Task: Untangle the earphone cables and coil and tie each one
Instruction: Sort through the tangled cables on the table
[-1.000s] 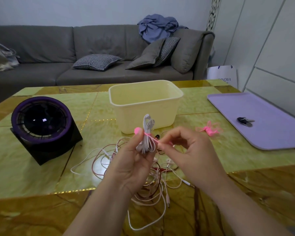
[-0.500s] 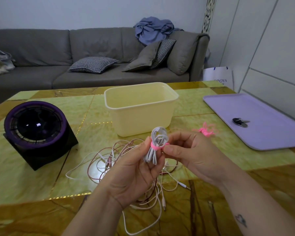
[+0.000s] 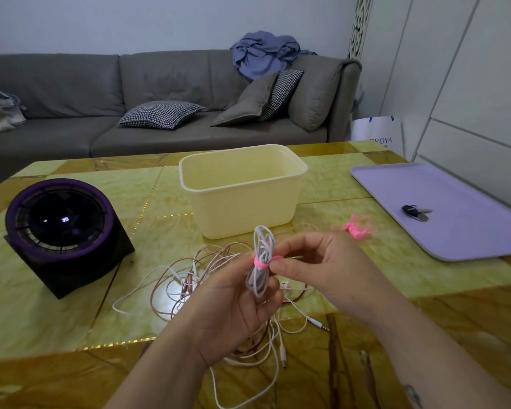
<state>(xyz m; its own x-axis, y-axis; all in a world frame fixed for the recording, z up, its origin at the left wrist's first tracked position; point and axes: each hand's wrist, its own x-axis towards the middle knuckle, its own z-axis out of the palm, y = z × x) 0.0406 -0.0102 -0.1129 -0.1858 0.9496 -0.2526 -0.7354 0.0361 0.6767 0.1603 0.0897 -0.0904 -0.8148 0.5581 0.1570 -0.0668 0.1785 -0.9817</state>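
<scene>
While the left hand (image 3: 233,305) holds the lower part of the white coiled earphone (image 3: 263,240), fingers curled around it, the right hand (image 3: 316,267) pinches the free end of the pink tie (image 3: 259,263) that circles the coil's middle. I think the tie should be pulled snug and fixed before the left grip loosens, otherwise the loops may spring open. Under the hands the other cables (image 3: 189,278) lie tangled on the yellow-green table (image 3: 56,320). Farther stand a cream tub (image 3: 242,211), spare pink ties (image 3: 356,227), a purple tray (image 3: 460,231) with keys (image 3: 415,212), and a dark fan (image 3: 61,222). Behind is a grey sofa (image 3: 160,84).
</scene>
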